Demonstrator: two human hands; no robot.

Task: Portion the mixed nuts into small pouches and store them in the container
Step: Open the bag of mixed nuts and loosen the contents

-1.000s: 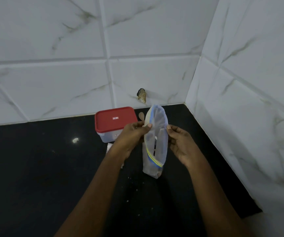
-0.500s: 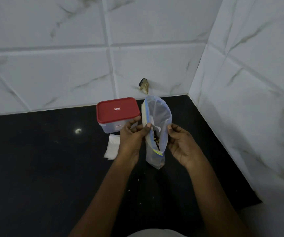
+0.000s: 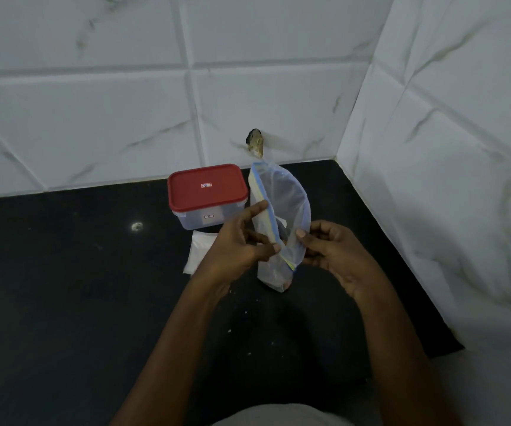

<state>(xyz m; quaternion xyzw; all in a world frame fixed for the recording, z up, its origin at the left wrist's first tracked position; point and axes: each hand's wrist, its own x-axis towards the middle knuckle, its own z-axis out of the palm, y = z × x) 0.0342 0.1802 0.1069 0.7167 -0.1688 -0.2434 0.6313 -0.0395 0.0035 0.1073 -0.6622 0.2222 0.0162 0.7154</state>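
A clear zip bag (image 3: 281,210) with a blue and yellow seal stands upright on the black counter (image 3: 63,302), its mouth spread wide. My left hand (image 3: 238,244) pinches the left side of the mouth. On the right side, my right hand (image 3: 331,250) grips the other lip. Something dark shows low inside the bag; I cannot make out what it is. A clear plastic container (image 3: 206,198) with a red lid sits shut just behind and left of the bag. Flat white pouches (image 3: 198,250) lie on the counter below the container, partly hidden by my left hand.
White marble-patterned tiled walls (image 3: 447,149) meet in a corner close behind and to the right of the bag. A small dark fitting (image 3: 255,141) sticks out of the back wall above the bag. Pale crumbs (image 3: 248,327) dot the counter near my forearms.
The bag's mouth has been pulled wider open between my hands. The view has tilted down a little, so the container and bag sit higher in frame.
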